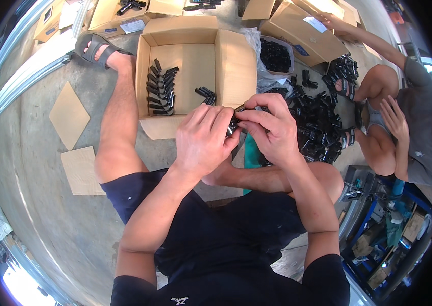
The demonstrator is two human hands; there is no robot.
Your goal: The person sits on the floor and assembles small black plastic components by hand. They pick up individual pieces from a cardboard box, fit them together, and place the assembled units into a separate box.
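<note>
Both of my hands meet over the near edge of an open cardboard box (190,58). My left hand (203,136) is closed on a small black angled part (233,124), mostly hidden by the fingers. From the other side, my right hand (272,125) pinches at the upper end of the same part. Inside the box, similar black angled parts stand in a neat stacked row (160,91) on the left, with a smaller group (206,95) toward the right. A large loose pile of these parts (318,120) lies on the floor to the right.
Behind the pile is a lined plastic tub (291,51) of small black pieces. More cardboard boxes (302,35) stand at the back. A co-worker (415,117) sits at right, one hand on a box. Cardboard sheets (69,116) lie at left; a blue-framed rack (387,234) stands lower right.
</note>
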